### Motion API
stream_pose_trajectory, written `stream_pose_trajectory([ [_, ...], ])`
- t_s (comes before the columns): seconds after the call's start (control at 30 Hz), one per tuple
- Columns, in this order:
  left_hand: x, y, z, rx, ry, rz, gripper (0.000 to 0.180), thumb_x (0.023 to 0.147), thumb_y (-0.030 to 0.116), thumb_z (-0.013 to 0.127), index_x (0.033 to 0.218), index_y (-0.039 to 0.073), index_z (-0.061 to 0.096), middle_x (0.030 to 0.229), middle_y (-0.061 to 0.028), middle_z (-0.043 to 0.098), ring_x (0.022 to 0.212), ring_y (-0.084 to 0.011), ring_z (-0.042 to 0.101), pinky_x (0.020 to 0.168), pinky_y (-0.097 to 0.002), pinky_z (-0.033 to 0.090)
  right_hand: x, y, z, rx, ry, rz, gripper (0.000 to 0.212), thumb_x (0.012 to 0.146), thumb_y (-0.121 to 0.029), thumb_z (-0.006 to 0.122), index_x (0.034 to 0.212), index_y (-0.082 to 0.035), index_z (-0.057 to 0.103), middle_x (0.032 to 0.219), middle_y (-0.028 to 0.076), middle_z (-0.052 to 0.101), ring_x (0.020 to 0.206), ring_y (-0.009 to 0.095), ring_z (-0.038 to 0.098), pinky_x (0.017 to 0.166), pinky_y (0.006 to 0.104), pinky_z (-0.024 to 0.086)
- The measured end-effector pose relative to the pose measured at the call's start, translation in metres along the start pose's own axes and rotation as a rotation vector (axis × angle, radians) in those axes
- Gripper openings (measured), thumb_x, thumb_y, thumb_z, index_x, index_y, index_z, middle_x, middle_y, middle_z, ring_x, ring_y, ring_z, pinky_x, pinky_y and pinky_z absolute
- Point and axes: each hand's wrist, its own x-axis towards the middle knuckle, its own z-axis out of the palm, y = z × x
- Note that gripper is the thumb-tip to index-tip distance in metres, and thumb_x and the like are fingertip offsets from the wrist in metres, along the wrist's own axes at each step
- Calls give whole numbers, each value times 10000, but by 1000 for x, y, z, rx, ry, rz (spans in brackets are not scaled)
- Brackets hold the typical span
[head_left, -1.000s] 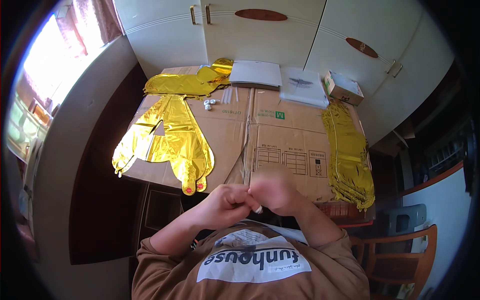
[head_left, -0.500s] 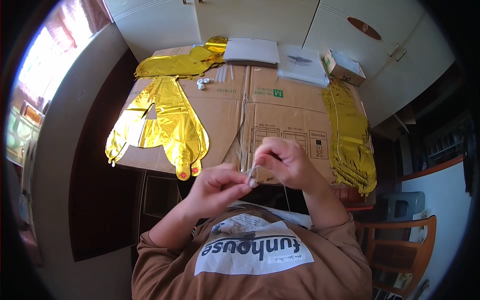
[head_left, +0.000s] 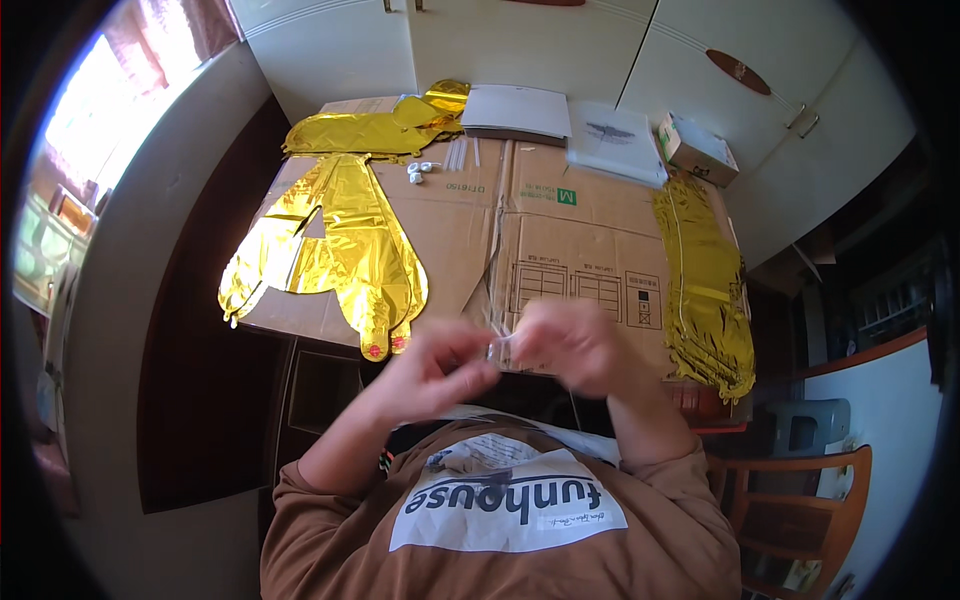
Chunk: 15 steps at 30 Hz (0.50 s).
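The grip of the left hand [head_left: 435, 370] is pressed together at thumb and fingertips, where a small pale piece [head_left: 494, 352] seems to be pinched; the right hand [head_left: 570, 345] is curled against its other side, but through the blur it cannot be told whether anything is held there. The piece is carried in the air between the two hands, about over the near edge of the cardboard-covered table [head_left: 450, 240]. For handling this fine, it is best steadied by the left thumb while small, slow moves are made by the right fingertips; if tugged too hard, it could be let slip and lost over that edge. As for room, a bare stretch of cardboard [head_left: 590, 230] is left between the A-shaped gold foil balloon [head_left: 350, 235] on the left and the folded gold foil [head_left: 708, 300] on the right, so any forward reach is best taken along the middle. The balloon's two tabs [head_left: 374, 338] are laid about to the near edge, just beside the left hand, where they could be snagged. The far side is bounded by white rolls [head_left: 415, 178], a flat white stack [head_left: 515, 108] and a clear bag [head_left: 618, 150].
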Motion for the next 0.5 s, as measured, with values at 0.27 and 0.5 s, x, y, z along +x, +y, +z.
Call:
stream_pose_trajectory([
  [0.27,0,5,-11,27,-240,-73,394,881,139,609,1239,-9,535,933,-7,581,759,-100,519,772,-266,426,6,-9,-10,126,49,25,170,920,-138,579,790,-32,608,698,30,542,649,117,509,591,268,404],
  [0.5,8,15,-12,-62,-154,-116,695,800,369,698,1307,-46,465,735,15,463,665,-69,412,620,-207,326,4,-9,-13,-12,13,-49,122,912,-126,578,835,-35,604,732,65,579,676,152,564,632,279,451],
])
